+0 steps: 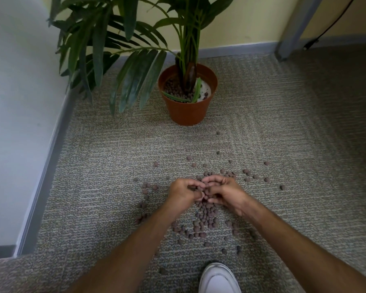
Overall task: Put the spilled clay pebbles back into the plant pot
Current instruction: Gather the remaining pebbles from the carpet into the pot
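Note:
Brown clay pebbles (205, 216) lie scattered over the grey carpet in front of me, thickest just below my hands. Both hands are down on the pile with fingers curled inward and fingertips nearly touching. My left hand (183, 194) is closed around a few pebbles. My right hand (222, 192) cups over pebbles, fingers bent on them. The terracotta plant pot (187, 112) stands upright on the carpet well beyond the pile, holding a palm-like plant, some pebbles and a patch of white filler.
A white wall with a grey skirting (44, 166) runs along the left. Long green leaves (135, 81) hang over the carpet left of the pot. A grey table leg (292, 30) and a black cable stand far right. My white shoe (219, 279) is at the bottom edge.

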